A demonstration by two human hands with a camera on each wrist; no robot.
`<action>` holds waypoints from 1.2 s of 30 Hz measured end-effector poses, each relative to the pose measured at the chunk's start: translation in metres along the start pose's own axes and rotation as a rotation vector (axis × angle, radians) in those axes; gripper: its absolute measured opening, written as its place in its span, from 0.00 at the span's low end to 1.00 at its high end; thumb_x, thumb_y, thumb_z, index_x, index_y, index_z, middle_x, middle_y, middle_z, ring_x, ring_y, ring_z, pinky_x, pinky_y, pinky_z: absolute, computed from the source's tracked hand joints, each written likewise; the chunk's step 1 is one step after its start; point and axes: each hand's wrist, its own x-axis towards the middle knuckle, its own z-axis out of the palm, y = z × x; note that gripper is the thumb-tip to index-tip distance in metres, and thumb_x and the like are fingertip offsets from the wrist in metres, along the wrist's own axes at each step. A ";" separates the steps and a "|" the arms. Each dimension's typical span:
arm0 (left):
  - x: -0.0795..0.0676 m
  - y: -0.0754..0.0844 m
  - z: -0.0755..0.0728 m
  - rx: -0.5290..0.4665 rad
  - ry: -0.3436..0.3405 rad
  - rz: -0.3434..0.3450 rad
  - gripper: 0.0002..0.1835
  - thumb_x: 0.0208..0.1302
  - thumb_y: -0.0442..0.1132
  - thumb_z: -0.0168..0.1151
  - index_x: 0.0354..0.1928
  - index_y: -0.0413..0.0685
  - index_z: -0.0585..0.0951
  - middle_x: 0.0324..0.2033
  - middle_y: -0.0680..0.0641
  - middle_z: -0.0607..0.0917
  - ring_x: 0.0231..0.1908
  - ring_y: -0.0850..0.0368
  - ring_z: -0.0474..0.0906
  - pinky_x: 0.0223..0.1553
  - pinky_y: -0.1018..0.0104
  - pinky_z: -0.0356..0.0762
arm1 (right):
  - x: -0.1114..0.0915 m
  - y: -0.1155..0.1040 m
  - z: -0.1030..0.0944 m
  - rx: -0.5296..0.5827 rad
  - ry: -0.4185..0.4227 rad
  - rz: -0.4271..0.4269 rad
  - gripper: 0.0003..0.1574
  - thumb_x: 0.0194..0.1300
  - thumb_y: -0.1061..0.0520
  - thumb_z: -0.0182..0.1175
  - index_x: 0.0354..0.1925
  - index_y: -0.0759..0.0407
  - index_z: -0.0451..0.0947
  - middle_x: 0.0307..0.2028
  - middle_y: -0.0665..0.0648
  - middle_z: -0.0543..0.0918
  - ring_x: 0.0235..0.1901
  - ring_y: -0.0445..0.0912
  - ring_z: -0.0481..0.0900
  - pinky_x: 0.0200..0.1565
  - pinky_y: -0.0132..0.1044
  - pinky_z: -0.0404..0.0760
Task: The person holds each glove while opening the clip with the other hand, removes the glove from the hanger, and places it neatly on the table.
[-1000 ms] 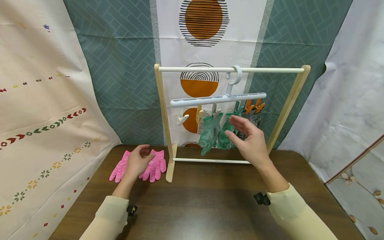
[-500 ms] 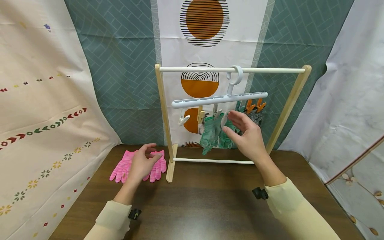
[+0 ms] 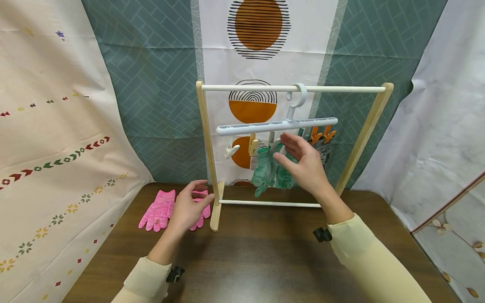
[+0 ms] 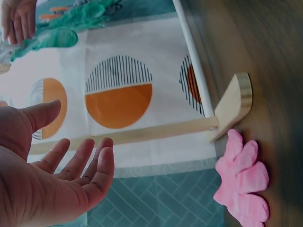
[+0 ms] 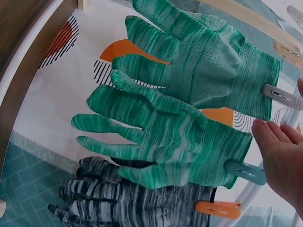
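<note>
My right hand (image 3: 303, 164) is up at the hanging green gloves with nothing in its grasp, fingers loosely extended beside the cuffs. Two green striped gloves (image 5: 203, 71) hang from the pale blue hanger (image 3: 261, 127), one by a grey clothespin (image 5: 281, 96), the other by a teal clothespin (image 5: 245, 171). Behind them a black-and-grey glove (image 5: 147, 203) hangs by orange clothespins (image 5: 218, 209). My left hand (image 3: 188, 209), relaxed and holding nothing, is by the rack's left post. It partly hides one pink glove (image 3: 204, 216); another pink glove (image 3: 157, 210) lies left of it.
The hanger hooks over the white top bar (image 3: 246, 87) of a wooden rack (image 3: 207, 134). A yellow clothespin (image 3: 253, 145) and a white clothespin (image 3: 231, 151) dangle at the hanger's left end. The rack stands on a brown wooden table (image 3: 257, 252), with patterned cloths behind.
My left hand has moved right, from over the pink gloves towards the rack's post, uncovering the left one. My right hand has shifted slightly left and up along the green gloves.
</note>
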 end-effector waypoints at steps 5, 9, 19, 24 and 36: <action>-0.004 0.010 0.004 -0.043 -0.018 0.021 0.30 0.69 0.37 0.74 0.70 0.42 0.77 0.56 0.39 0.84 0.51 0.40 0.86 0.53 0.47 0.85 | 0.007 -0.001 0.002 0.022 -0.027 0.023 0.40 0.74 0.57 0.69 0.76 0.65 0.67 0.73 0.60 0.75 0.72 0.54 0.72 0.70 0.47 0.72; -0.007 0.017 0.007 -0.070 -0.022 0.037 0.30 0.68 0.37 0.75 0.70 0.41 0.77 0.57 0.39 0.84 0.50 0.41 0.85 0.53 0.46 0.84 | 0.012 0.001 0.003 0.043 -0.044 0.041 0.39 0.75 0.56 0.69 0.76 0.64 0.67 0.72 0.61 0.75 0.73 0.54 0.71 0.71 0.49 0.70; -0.008 0.030 0.017 -0.129 -0.038 0.093 0.28 0.68 0.37 0.75 0.68 0.45 0.78 0.55 0.43 0.85 0.53 0.44 0.83 0.57 0.43 0.79 | 0.019 0.011 0.005 0.104 -0.068 0.085 0.36 0.75 0.56 0.67 0.75 0.64 0.70 0.71 0.61 0.76 0.73 0.52 0.72 0.72 0.51 0.69; -0.005 0.038 0.022 -0.178 -0.060 0.108 0.28 0.68 0.37 0.75 0.68 0.46 0.78 0.59 0.47 0.84 0.54 0.45 0.83 0.54 0.50 0.81 | 0.020 0.013 0.006 0.122 -0.051 0.081 0.32 0.76 0.57 0.67 0.72 0.64 0.73 0.68 0.60 0.79 0.69 0.52 0.75 0.71 0.50 0.71; 0.005 0.050 0.038 -0.227 -0.099 0.156 0.30 0.68 0.38 0.75 0.69 0.47 0.77 0.59 0.45 0.84 0.55 0.45 0.85 0.59 0.46 0.81 | 0.020 0.011 0.011 0.180 -0.025 0.026 0.27 0.76 0.62 0.66 0.69 0.66 0.77 0.62 0.62 0.84 0.57 0.46 0.82 0.56 0.33 0.81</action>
